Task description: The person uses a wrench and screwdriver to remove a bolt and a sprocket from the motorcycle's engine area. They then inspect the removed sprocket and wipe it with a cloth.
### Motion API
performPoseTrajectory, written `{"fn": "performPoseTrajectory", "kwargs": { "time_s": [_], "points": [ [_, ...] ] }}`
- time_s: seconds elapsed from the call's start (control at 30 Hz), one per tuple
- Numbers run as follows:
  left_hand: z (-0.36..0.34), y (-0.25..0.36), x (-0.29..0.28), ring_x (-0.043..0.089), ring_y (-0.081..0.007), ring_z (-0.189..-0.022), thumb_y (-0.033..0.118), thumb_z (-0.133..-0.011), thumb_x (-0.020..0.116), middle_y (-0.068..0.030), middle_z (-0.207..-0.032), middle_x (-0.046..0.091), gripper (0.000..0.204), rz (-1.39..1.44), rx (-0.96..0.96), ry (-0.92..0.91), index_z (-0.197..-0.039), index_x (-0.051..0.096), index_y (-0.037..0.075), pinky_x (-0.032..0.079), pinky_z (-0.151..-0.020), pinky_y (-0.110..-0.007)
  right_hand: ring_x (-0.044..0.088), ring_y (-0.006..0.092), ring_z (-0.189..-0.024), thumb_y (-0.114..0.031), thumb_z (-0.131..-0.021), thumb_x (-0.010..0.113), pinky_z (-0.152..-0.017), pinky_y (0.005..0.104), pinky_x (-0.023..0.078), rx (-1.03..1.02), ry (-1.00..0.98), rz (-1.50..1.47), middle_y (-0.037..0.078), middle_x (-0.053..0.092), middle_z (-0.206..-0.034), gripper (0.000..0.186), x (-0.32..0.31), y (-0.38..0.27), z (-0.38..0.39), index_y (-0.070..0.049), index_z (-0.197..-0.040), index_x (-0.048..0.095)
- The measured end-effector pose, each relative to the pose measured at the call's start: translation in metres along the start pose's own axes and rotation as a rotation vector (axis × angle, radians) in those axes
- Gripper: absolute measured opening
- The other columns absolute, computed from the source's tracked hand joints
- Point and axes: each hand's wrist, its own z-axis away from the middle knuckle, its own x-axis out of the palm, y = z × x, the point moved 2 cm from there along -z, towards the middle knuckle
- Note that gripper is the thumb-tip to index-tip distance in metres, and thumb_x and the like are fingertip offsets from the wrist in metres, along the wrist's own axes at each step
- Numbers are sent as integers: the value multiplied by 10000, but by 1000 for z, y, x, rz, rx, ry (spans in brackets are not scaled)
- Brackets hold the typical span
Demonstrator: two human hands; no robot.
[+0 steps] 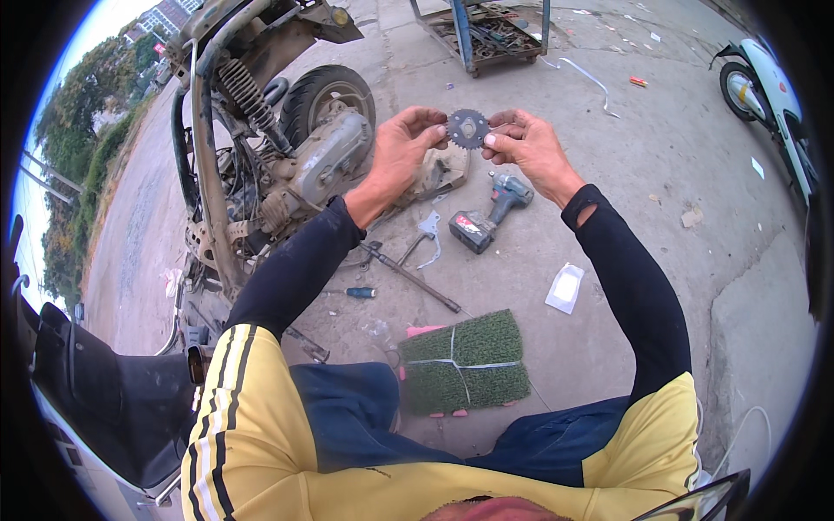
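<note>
A small dark toothed sprocket is held up between my two hands, its flat face with several holes turned to me. My left hand pinches its left edge between thumb and fingers. On the opposite edge, my right hand grips it the same way. Below the hands, a cordless impact wrench lies on the concrete. To the left stands a stripped scooter with its engine casing, rear wheel and coil spring exposed.
A turf-covered pad tied with white strap lies before my knees. Around it are a blue-handled screwdriver, a long metal bar, a grey bracket and a white packet. A tool cart stands ahead; another scooter at right.
</note>
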Motion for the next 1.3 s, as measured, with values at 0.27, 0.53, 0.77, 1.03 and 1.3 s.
{"fn": "performPoseTrajectory", "kwargs": {
  "time_s": [0.27,0.53,0.77,1.03,1.3],
  "points": [
    [0,-3,-3,696,-137,-863,60,-970,686,-86,-1002,724,225,-1,-12,-13,-1163,659,-52,591,-797,-273,701,186,-871,-88,-955,679,-737,287,577,28,-1,-2,166,697,-1028,401,1,-3,3,94,-1278,527],
    [0,-5,-4,697,-134,-856,58,-969,688,-88,-1005,728,214,-14,-30,-5,-1153,669,-49,591,-789,-271,702,191,-892,-100,-955,686,-750,288,576,41,-19,-7,174,693,-1039,413,1,0,2,105,-1276,524],
    [-2,-7,-6,699,-137,-859,60,-972,684,-88,-1013,728,212,-19,-27,-12,-1153,670,-48,593,-794,-273,703,196,-894,-94,-959,678,-753,286,575,44,-22,-11,178,692,-1044,405,3,2,2,105,-1275,521],
    [-1,-5,-5,692,-134,-843,75,-978,678,-90,-1012,727,225,0,-37,-14,-1168,670,-45,587,-791,-270,704,195,-890,-98,-959,672,-753,285,576,56,-30,-5,185,690,-1050,389,3,1,3,98,-1260,524],
    [2,1,-3,684,-122,-824,102,-961,699,-82,-963,730,248,-71,-66,-37,-1154,680,-54,575,-760,-271,706,179,-783,-93,-965,650,-676,279,578,98,11,61,165,702,-957,310,6,1,2,90,-1196,555]
  ]
}}
